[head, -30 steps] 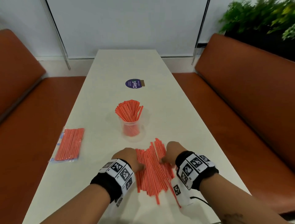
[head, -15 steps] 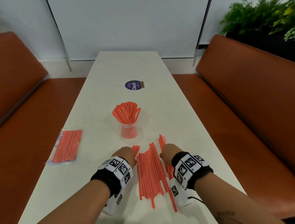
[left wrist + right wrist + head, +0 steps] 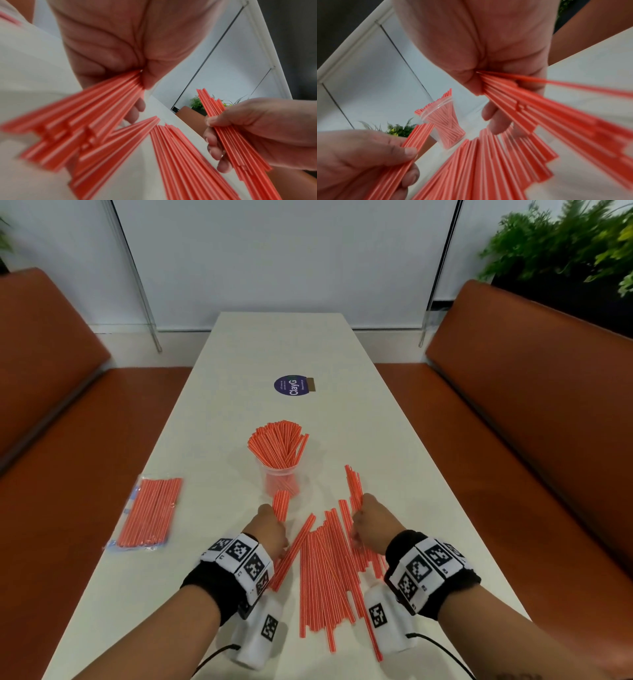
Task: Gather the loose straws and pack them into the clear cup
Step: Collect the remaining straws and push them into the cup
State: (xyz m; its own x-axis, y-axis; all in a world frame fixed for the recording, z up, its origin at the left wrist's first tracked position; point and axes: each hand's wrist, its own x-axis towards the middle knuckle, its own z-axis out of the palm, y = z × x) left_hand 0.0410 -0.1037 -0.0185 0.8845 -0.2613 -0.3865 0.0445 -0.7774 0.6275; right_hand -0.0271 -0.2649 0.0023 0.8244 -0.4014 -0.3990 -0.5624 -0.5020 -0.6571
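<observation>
A clear cup (image 3: 279,479) (image 3: 443,121) stuffed with orange straws stands upright at the table's middle. Between my wrists a pile of loose orange straws (image 3: 325,570) (image 3: 185,159) lies flat on the white table (image 3: 404,446). My left hand (image 3: 270,529) grips a small bundle of straws (image 3: 281,503) (image 3: 96,108), its tip just in front of the cup. My right hand (image 3: 371,523) grips another bundle (image 3: 354,487) (image 3: 539,105) lifted off the pile's right side. In both wrist views the fingers curl round the straws.
A sealed plastic packet of orange straws (image 3: 150,511) lies near the table's left edge. A round purple sticker (image 3: 292,385) sits farther back. Orange benches (image 3: 534,412) flank the table, with a green plant (image 3: 565,251) at the back right.
Both hands were pressing on the pile; now each has closed round a bundle of straws and lifted it, the left toward the cup, the right to the pile's right side.
</observation>
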